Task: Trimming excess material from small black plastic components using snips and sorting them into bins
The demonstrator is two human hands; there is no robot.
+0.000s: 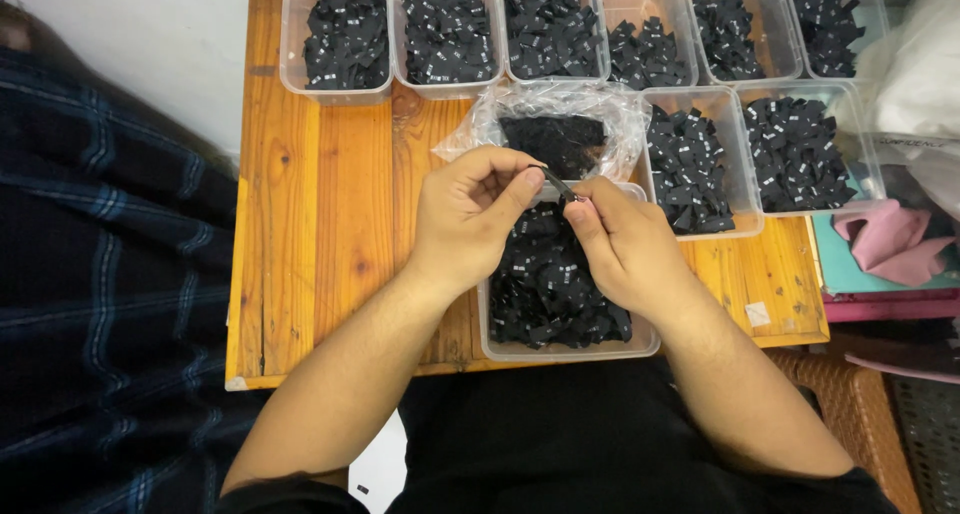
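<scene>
A dark plaid cloth (100, 274) is seen at nine o'clock, beside a wooden table (320, 224). On the table nine clear plastic tubs of small black labels are counted: six in the row at twelve o'clock (345, 39), two at two o'clock (795, 154), and one at the centre (560, 294) under the hands. One crumpled clear bag (560, 124) of black pieces is laid just above the hands. The left hand (465, 214) is curled, and one black label (556, 182) is pinched between its thumb and forefinger. The same label is gripped at its other end by the fingertips of the right hand (625, 239). Pink fabric (890, 239) is seen at three o'clock.
</scene>
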